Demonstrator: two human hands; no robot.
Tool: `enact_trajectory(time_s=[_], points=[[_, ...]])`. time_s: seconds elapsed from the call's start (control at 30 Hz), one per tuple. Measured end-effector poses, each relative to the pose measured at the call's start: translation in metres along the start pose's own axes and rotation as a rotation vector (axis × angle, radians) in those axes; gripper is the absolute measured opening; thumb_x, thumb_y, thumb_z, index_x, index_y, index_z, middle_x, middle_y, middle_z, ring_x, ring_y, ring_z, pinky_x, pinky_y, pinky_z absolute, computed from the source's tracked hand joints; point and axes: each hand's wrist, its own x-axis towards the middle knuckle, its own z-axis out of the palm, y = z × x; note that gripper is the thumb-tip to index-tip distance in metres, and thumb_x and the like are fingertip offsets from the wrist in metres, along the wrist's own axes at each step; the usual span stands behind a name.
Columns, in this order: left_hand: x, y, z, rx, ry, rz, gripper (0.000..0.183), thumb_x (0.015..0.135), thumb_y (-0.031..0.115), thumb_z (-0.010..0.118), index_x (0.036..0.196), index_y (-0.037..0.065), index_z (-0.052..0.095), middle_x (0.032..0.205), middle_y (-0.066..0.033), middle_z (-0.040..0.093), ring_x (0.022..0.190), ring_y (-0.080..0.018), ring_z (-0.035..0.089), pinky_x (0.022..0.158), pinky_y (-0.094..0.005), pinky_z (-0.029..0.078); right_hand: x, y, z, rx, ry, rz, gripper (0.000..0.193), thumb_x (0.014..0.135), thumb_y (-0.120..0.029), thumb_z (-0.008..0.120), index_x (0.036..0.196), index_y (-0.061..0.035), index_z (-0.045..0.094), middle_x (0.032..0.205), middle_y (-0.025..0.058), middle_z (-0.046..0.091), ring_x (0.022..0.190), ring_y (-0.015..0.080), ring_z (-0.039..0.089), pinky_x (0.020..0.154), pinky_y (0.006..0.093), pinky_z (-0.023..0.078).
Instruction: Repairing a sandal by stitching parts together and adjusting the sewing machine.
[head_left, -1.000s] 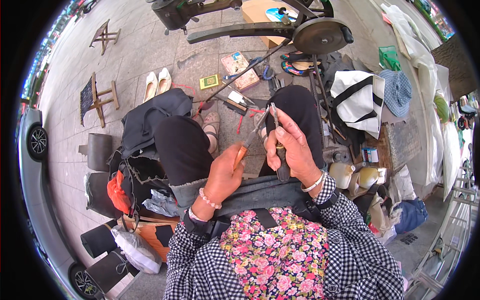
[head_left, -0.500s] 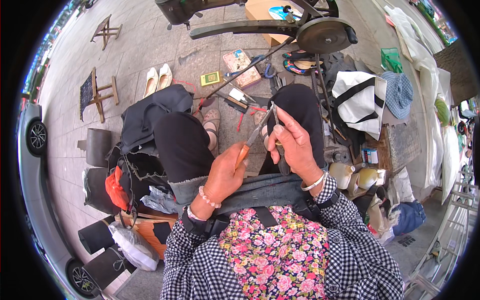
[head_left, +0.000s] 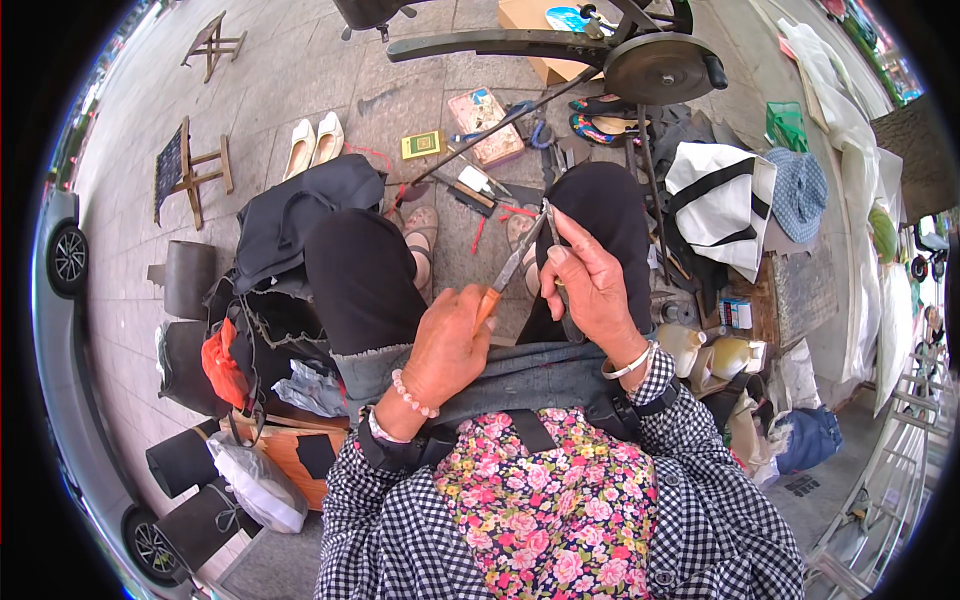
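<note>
My left hand [head_left: 447, 342], with a beaded bracelet at its wrist, is closed round the orange handle of a narrow knife-like tool [head_left: 512, 269]. Its grey metal shaft slants up and right over my lap. In my right hand [head_left: 592, 285], a slim dark piece [head_left: 572, 328] runs down below the palm; the fingers hide much of it, so its kind is unclear. The tool's tip meets a small metal end beside my right fingertips, between my knees. A denim cloth [head_left: 500, 378] covers my lap.
A hand-cranked machine [head_left: 655, 70] stands ahead. White shoes [head_left: 314, 146], a yellow box [head_left: 422, 144] and scattered tools lie on the paving. Folding stools [head_left: 190, 172] stand left. On the right are a white bag [head_left: 712, 190], a blue hat [head_left: 797, 193] and bottles [head_left: 735, 356].
Both hands stay nearly in place, the tool tip still at my right fingertips. The lower end of the dark piece has shifted slightly. The surroundings have moved a little with my head.
</note>
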Motion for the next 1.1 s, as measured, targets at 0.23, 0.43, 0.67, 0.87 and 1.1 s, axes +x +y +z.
enact_trajectory(time_s=[0.23,0.43,0.67,0.87,1.1], points=[[-0.008,-0.007,0.012,-0.198,-0.01,-0.082,0.02,0.078,0.003,0.054,0.096,-0.002,0.046,0.074,-0.0187,0.056,0.07,-0.0363,0.057,0.061,-0.0373,0.044,0.003,-0.003,-0.001,-0.052,-0.044,0.053,0.041,0.091,-0.007,0.042,0.131,-0.0103,0.038,0.062,0.0025,0.05,0.044,0.0049,0.042,0.041,0.0185,0.038],[-0.005,-0.008,0.011,-0.835,-0.265,-0.238,0.015,0.083,0.006,0.054,0.095,0.0,0.047,0.074,-0.0061,0.056,0.067,-0.01,0.054,0.061,-0.0239,0.043,0.003,-0.001,-0.003,0.284,-0.122,0.071,0.037,0.092,-0.013,0.041,0.129,-0.0117,0.04,0.06,0.0053,0.051,0.041,0.009,0.042,0.038,0.0215,0.037],[-0.003,-0.01,0.013,-1.127,-0.421,-0.182,0.012,0.086,0.01,0.052,0.094,0.002,0.048,0.078,-0.0042,0.056,0.069,-0.0081,0.051,0.061,-0.0206,0.042,0.005,0.004,-0.002,1.07,-0.194,0.316,0.034,0.094,-0.02,0.038,0.127,-0.0118,0.038,0.059,0.0035,0.047,0.037,0.0102,0.039,0.033,0.0241,0.034],[0.005,-0.017,0.003,-1.218,0.108,-0.375,0.026,0.085,0.007,0.048,0.11,0.001,0.042,0.091,-0.011,0.057,0.077,-0.0181,0.059,0.061,-0.0285,0.051,0.006,-0.008,-0.002,0.802,-0.114,0.12,0.032,0.092,-0.019,0.044,0.121,-0.0075,0.043,0.066,0.0059,0.05,0.045,0.0141,0.046,0.043,0.0283,0.041],[0.02,-0.029,0.0,-1.129,0.004,-0.776,0.031,0.08,0.005,0.05,0.11,0.001,0.04,0.094,-0.013,0.056,0.075,-0.0213,0.059,0.06,-0.0329,0.052,0.022,-0.033,-0.04,0.676,-0.214,-0.027,0.05,0.088,-0.009,0.043,0.135,-0.0187,0.028,0.082,0.008,0.049,0.059,0.0178,0.053,0.054,0.0341,0.048]])
